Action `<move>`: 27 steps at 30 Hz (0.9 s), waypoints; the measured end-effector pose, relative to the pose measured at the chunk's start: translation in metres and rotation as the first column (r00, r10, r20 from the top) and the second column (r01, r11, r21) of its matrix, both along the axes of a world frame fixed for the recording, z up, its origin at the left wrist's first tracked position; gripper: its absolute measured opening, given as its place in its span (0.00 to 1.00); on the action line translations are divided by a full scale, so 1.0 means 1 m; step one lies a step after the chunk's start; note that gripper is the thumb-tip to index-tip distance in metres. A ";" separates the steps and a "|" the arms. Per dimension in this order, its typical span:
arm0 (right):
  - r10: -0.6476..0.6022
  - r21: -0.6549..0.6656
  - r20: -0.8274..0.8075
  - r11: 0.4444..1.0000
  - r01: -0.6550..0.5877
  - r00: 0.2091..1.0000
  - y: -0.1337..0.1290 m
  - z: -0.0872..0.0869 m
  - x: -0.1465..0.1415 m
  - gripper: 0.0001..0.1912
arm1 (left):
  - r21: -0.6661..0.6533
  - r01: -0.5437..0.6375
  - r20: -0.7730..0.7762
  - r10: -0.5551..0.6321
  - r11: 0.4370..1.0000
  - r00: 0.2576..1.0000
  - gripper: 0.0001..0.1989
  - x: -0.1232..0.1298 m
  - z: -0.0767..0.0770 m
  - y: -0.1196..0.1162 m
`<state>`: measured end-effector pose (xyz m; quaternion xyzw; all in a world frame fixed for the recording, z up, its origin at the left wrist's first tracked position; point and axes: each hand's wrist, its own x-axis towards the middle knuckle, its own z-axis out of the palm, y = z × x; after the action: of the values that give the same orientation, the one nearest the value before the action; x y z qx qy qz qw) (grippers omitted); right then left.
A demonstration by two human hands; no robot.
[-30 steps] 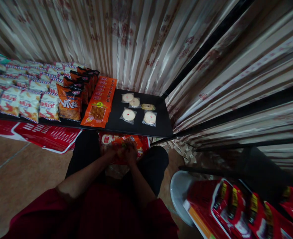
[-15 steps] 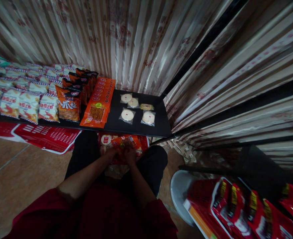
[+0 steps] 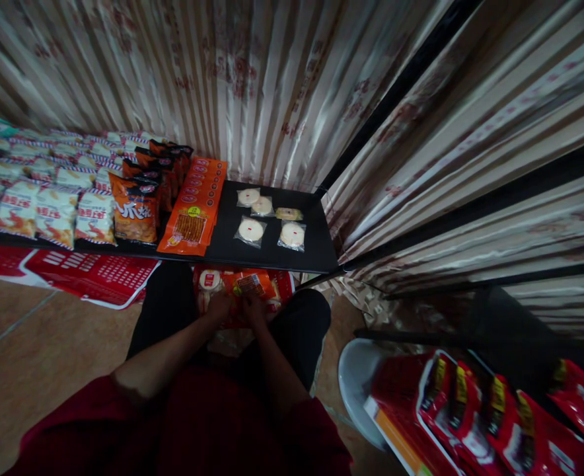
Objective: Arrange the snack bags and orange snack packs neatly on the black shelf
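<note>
Between my knees, below the front edge of the black shelf, both hands are at an orange snack packet [image 3: 252,283] with a dark picture on its front. My right hand [image 3: 254,307] has its fingers closed on the packet's lower edge. At the packet's left end is my left hand [image 3: 219,306], closed too; dim light blurs its fingertips. Under the hands lies a large red snack bag [image 3: 211,279] showing pale round crackers, partly covered by the packet and my hands.
Wrapped round crackers [image 3: 251,229] lie on the black shelf [image 3: 222,254]. Left of them are flat orange packets [image 3: 193,228], orange chip bags [image 3: 134,210] and rows of white snack bags [image 3: 94,217]. A grey-white stool [image 3: 351,377] and red bags [image 3: 470,403] stand at right. Curtains [image 3: 252,86] hang behind.
My left hand has shifted slightly left and the gap between my hands is a little wider. The orange packet shows more of its front. The view has moved slightly.
</note>
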<state>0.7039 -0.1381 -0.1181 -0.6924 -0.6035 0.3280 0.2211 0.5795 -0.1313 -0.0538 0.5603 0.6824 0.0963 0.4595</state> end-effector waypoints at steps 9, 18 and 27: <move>0.024 0.087 -0.091 0.996 -0.016 0.996 -0.005 0.002 -0.001 0.23 | 0.141 0.038 -0.084 -0.026 0.989 0.996 0.07 0.019 0.014 -0.006; 0.058 0.096 -0.039 0.994 -0.054 0.998 -0.007 0.006 -0.002 0.24 | 0.257 0.141 -0.056 -0.131 0.956 0.990 0.09 0.015 0.014 -0.014; 0.007 0.207 0.096 0.978 -0.026 0.995 -0.010 0.034 -0.005 0.28 | 0.292 0.315 -0.040 -0.317 0.903 0.948 0.07 0.002 0.019 -0.019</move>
<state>0.6985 -0.1482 -0.0840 -0.6752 -0.6500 0.2318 0.2606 0.5816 -0.1503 -0.0346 0.7251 0.5588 0.1233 0.3832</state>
